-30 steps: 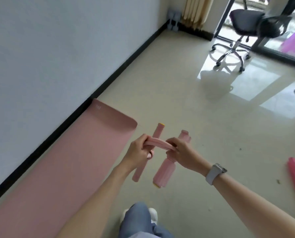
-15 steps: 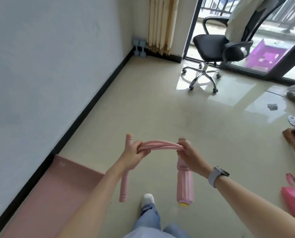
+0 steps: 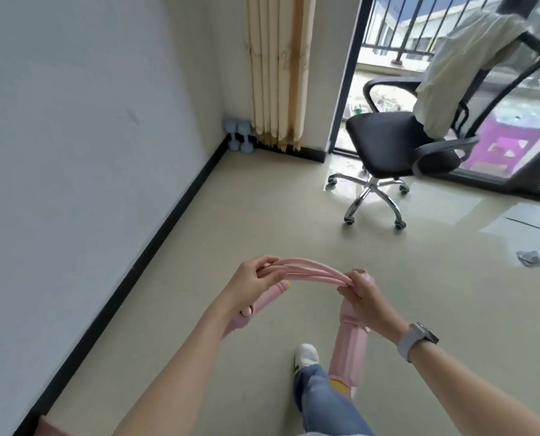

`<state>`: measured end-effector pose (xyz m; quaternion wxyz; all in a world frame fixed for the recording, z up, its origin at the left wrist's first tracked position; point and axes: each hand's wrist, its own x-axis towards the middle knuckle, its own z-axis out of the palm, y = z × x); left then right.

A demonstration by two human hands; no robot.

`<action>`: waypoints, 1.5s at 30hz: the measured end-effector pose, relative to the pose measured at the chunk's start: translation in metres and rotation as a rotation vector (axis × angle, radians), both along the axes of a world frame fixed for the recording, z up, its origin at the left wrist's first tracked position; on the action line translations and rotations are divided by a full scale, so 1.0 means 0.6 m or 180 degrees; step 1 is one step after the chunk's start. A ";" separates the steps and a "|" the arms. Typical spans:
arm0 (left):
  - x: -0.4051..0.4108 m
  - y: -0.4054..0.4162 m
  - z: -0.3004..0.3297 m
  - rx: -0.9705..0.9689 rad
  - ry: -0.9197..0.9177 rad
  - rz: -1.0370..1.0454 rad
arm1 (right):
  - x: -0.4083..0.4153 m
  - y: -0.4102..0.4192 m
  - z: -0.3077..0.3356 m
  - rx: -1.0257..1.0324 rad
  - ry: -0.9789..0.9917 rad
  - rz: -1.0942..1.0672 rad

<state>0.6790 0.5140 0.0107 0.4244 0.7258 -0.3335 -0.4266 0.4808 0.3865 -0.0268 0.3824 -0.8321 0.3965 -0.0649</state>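
Observation:
I hold a pink exercise pull-band with two foam handles in front of me, above the floor. Its pink rubber tubes (image 3: 306, 273) arch between my hands. My left hand (image 3: 252, 283) grips the tubes at their left end, and the slim pink handle (image 3: 256, 305) hangs below it, partly hidden by my wrist. My right hand (image 3: 364, 298) pinches the right end of the tubes. The thick ribbed pink handle (image 3: 349, 350) with a yellow end cap hangs down from it.
A black office chair (image 3: 391, 152) with a pale garment on its back stands ahead on the right by the balcony door. Two blue dumbbells (image 3: 239, 135) sit in the corner under the curtain. The pink mat's corner (image 3: 50, 427) shows at bottom left. My foot (image 3: 306, 357) is below.
My hands have moved apart and stretched the tubes into a longer arch. The view has lifted toward the chair and corner, and the pink mat has slid almost out of sight.

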 end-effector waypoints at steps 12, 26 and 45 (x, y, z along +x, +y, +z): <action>0.377 -0.387 0.002 -0.0334 0.1161 0.1682 | 0.445 -0.413 0.044 0.0334 0.0215 0.0598; 0.864 -0.797 -0.092 0.0205 0.0887 0.1139 | 0.944 -0.792 -0.031 0.0382 0.0504 0.0048; 1.286 -1.244 -0.697 0.1080 -0.1664 -0.1127 | 1.279 -1.236 -0.637 -0.0652 0.0678 0.0737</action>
